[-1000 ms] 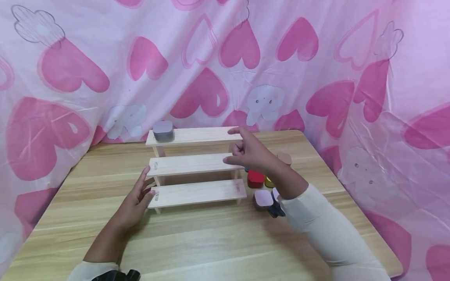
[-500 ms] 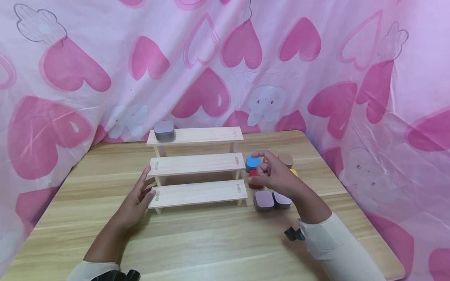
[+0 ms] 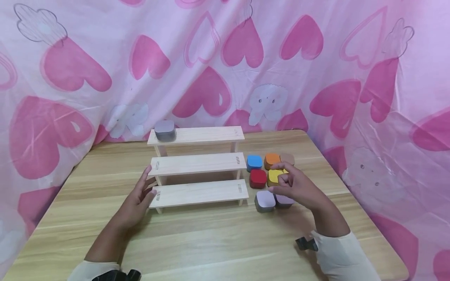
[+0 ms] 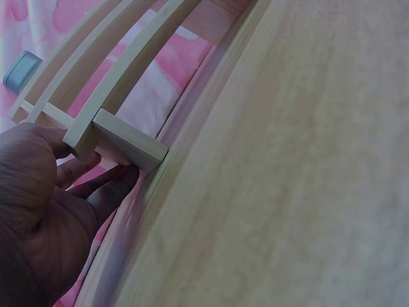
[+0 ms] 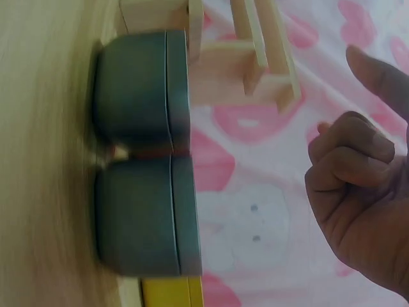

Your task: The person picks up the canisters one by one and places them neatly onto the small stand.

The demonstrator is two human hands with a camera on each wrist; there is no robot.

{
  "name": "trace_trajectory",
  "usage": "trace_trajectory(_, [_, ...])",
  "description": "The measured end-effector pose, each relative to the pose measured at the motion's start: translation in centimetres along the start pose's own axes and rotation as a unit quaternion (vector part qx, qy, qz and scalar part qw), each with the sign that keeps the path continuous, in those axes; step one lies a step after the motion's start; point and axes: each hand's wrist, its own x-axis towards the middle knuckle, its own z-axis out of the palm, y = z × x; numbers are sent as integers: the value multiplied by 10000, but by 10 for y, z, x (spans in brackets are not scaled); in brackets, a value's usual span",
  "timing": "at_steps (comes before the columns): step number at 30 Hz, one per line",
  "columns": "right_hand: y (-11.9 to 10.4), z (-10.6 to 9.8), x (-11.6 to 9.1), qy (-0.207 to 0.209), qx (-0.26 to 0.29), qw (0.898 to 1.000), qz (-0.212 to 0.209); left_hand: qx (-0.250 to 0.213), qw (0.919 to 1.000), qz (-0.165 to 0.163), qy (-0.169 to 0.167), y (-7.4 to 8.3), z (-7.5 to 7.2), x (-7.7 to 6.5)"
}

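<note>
A pale wooden three-step shelf point(image 3: 198, 164) stands on the table. My left hand point(image 3: 135, 201) rests against its left end, thumb at the lowest board and index finger at the middle one. In the left wrist view, other fingertips touch the outer side of a leg point(image 4: 128, 144). One grey rounded-square lidded box point(image 3: 165, 130) sits at the left of the top board. My right hand point(image 3: 299, 185) hovers over the boxes right of the shelf, holding nothing, thumb and index finger apart, other fingers curled. Nearest it are two grey boxes point(image 5: 137, 93) and a yellow box point(image 3: 275, 178).
More rounded boxes stand in this group: blue point(image 3: 254, 162), orange point(image 3: 272, 160), red point(image 3: 258, 178) and brown point(image 3: 287, 158). A pink heart-patterned cloth point(image 3: 200, 58) hangs behind the table point(image 3: 197, 242) and along its sides.
My right hand has moved from the right end of the shelf, toward me and rightward, over the group of boxes. The left hand has kept its place at the shelf.
</note>
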Motion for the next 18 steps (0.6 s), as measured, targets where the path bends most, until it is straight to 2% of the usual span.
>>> trace_trajectory(9, [21, -20, -14, -180, -430, 9981, -408, 191, 9997, -166, 0, 2, -1, 1])
trace_trajectory(13, [31, -27, -15, -232, -528, 9981, -220, 67, 9999, -107, 8, 1, 0, 1])
trace_trajectory(18, [40, -32, -14, -488, -679, 9965, 62, 56, 9999, -98, 17, 1, 0, 1])
